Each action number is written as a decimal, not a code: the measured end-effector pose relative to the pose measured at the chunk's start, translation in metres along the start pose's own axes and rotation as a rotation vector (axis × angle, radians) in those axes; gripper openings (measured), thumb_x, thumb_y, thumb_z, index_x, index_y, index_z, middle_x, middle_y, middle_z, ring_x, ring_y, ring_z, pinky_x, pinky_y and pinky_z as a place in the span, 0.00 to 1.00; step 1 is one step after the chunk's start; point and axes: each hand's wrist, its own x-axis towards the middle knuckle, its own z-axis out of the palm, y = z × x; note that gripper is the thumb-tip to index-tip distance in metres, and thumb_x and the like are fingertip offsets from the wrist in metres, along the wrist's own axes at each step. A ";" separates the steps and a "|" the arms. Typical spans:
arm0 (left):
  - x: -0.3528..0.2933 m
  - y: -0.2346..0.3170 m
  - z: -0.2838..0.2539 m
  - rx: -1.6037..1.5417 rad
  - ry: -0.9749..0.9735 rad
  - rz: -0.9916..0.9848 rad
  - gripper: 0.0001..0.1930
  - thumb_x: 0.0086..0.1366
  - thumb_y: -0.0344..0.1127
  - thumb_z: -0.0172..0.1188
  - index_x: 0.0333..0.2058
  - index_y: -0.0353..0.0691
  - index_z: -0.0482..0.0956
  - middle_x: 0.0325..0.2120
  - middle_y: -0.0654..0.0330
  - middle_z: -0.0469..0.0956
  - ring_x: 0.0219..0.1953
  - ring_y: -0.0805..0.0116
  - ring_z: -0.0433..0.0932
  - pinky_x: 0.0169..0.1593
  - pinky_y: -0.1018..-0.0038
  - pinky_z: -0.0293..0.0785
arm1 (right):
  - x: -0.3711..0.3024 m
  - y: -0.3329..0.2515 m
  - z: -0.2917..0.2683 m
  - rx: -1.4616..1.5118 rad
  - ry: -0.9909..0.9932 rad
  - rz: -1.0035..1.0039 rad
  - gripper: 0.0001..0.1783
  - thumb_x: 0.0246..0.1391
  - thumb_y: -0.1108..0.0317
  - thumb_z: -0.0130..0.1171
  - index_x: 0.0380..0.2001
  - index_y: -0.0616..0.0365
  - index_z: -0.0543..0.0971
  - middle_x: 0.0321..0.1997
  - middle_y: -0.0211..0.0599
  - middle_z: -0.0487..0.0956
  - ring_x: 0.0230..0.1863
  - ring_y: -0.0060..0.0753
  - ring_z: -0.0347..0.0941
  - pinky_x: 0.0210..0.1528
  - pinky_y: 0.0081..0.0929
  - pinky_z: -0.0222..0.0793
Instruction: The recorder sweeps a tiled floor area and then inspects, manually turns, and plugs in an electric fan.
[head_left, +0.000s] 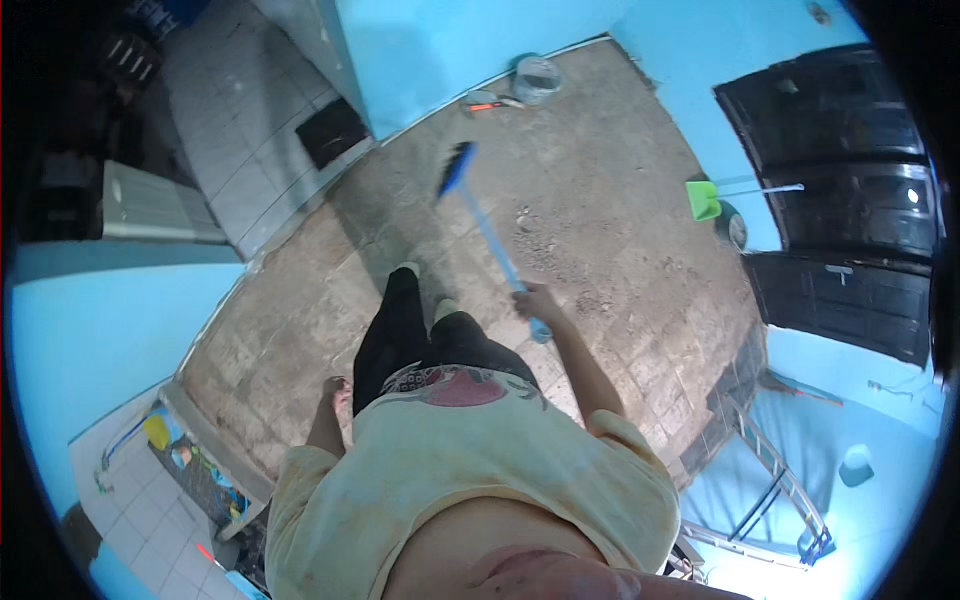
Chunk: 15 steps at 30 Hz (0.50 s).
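Note:
My right hand (537, 303) is closed around the light blue handle of a broom (490, 235), near its upper end. The broom slants forward and to the left. Its blue head with dark bristles (458, 170) is slightly blurred, and I cannot tell whether it touches the floor. Loose dirt and small rubble (535, 245) lie on the dusty tiled floor (620, 180), right of the handle. By my left hip hangs my left hand (337, 390); its fingers are too small and unclear to read, and no tool shows in it.
A bucket (537, 80) stands at the far wall beside an orange-handled tool (490, 105). On the right, a green dustpan (703, 200) with a long handle is near a dark door (840, 170). A ladder (775, 460) is at lower right, a cluttered sink area (195, 465) at lower left.

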 end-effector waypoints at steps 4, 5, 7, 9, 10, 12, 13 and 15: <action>0.023 0.104 0.005 0.096 0.021 -0.045 0.13 0.52 0.35 0.48 0.38 0.44 0.67 0.30 0.62 0.71 0.31 0.70 0.70 0.34 0.72 0.65 | 0.019 -0.029 0.055 -0.033 -0.139 0.110 0.18 0.39 0.73 0.51 0.38 0.65 0.69 0.16 0.33 0.69 0.12 0.20 0.64 0.12 0.16 0.59; 0.056 0.096 -0.010 0.091 -0.017 0.041 0.13 0.52 0.36 0.48 0.38 0.44 0.68 0.29 0.63 0.71 0.30 0.70 0.70 0.33 0.72 0.65 | 0.036 -0.028 0.072 0.048 -0.159 0.153 0.16 0.39 0.73 0.51 0.36 0.66 0.70 0.16 0.33 0.69 0.11 0.22 0.64 0.11 0.18 0.59; 0.085 0.102 -0.019 0.085 -0.059 0.122 0.14 0.51 0.37 0.48 0.39 0.45 0.68 0.28 0.63 0.71 0.28 0.71 0.69 0.32 0.72 0.65 | 0.070 -0.021 0.093 0.123 -0.172 0.206 0.14 0.39 0.73 0.52 0.33 0.66 0.71 0.15 0.34 0.69 0.10 0.24 0.64 0.10 0.20 0.59; 0.060 0.149 -0.003 0.183 0.073 0.245 0.12 0.52 0.35 0.45 0.35 0.39 0.70 0.25 0.58 0.73 0.22 0.71 0.70 0.22 0.76 0.65 | 0.105 -0.007 0.093 -0.115 -0.201 0.142 0.09 0.39 0.73 0.51 0.27 0.64 0.73 0.17 0.34 0.69 0.12 0.25 0.66 0.13 0.19 0.62; 0.053 0.155 -0.005 0.188 0.071 0.237 0.12 0.52 0.35 0.45 0.35 0.39 0.70 0.25 0.58 0.73 0.22 0.71 0.70 0.22 0.76 0.65 | 0.124 0.013 0.081 -0.110 -0.200 0.149 0.09 0.39 0.73 0.51 0.27 0.64 0.73 0.17 0.34 0.69 0.12 0.25 0.66 0.13 0.19 0.62; 0.048 0.169 -0.012 0.130 0.108 0.217 0.12 0.53 0.35 0.45 0.36 0.39 0.69 0.26 0.58 0.73 0.22 0.71 0.70 0.21 0.76 0.64 | 0.155 0.053 0.041 -0.485 -0.259 -0.386 0.04 0.39 0.73 0.51 0.21 0.62 0.74 0.17 0.33 0.70 0.15 0.25 0.66 0.17 0.20 0.63; 0.051 0.163 -0.022 0.123 0.119 0.208 0.12 0.53 0.35 0.45 0.36 0.39 0.69 0.26 0.58 0.73 0.22 0.71 0.70 0.21 0.76 0.64 | 0.148 0.059 0.024 -0.447 -0.209 -0.486 0.04 0.40 0.72 0.51 0.19 0.61 0.74 0.17 0.33 0.70 0.16 0.24 0.66 0.18 0.19 0.63; 0.058 0.144 -0.037 0.005 0.095 0.087 0.11 0.53 0.33 0.45 0.37 0.43 0.69 0.26 0.61 0.72 0.21 0.72 0.69 0.20 0.75 0.63 | 0.126 0.054 -0.024 -0.230 -0.033 0.079 0.08 0.42 0.68 0.50 0.18 0.61 0.73 0.15 0.32 0.69 0.16 0.19 0.65 0.18 0.19 0.62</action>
